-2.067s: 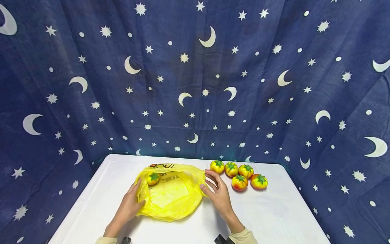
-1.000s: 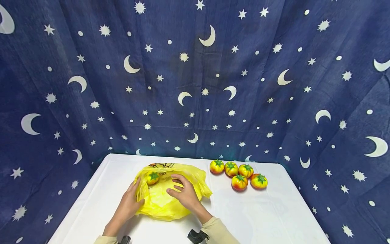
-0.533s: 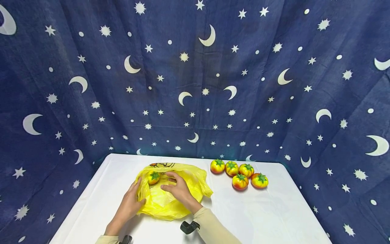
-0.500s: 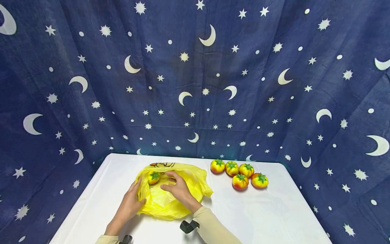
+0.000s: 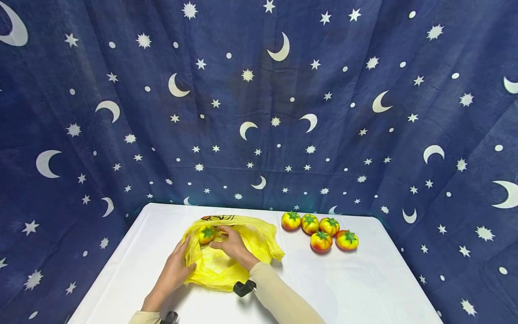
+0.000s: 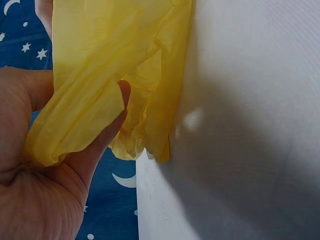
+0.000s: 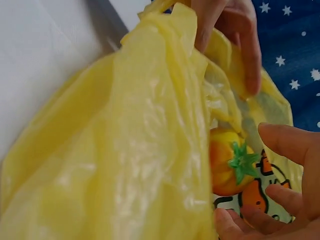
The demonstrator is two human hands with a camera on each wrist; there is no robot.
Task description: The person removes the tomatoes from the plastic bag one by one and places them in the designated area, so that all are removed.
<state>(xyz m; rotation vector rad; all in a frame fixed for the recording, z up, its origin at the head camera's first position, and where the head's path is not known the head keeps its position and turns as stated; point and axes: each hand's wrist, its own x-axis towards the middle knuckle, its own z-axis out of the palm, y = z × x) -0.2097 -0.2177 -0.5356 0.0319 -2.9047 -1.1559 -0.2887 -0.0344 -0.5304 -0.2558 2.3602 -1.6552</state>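
Note:
A yellow plastic bag [image 5: 261, 245] lies on the table with its mouth facing me. Inside, near the left wall, sits a red-and-yellow toy tomato [image 5: 205, 234] with a green leafy top. My left hand [image 5: 175, 270] holds the bag's left edge; in the left wrist view a fold of plastic [image 6: 85, 115] runs between thumb and fingers. Reaching into the mouth, my right hand [image 5: 232, 245] has its fingers spread and loosely bent at the tomato's right side. The right wrist view shows a gap between this hand [image 7: 307, 150] and the tomato [image 7: 227, 162].
Several more toy tomatoes [image 5: 321, 241] stand grouped right of the bag, toward the table's far edge. A white cloth covers the table [image 5: 356, 288]. Behind it hangs a dark blue curtain [image 5: 259, 112] with moons and stars.
My right hand has let go of the bag's right rim and moved left into the mouth, up to the tomato. The bag's right side has slumped. My left hand stays at the left edge.

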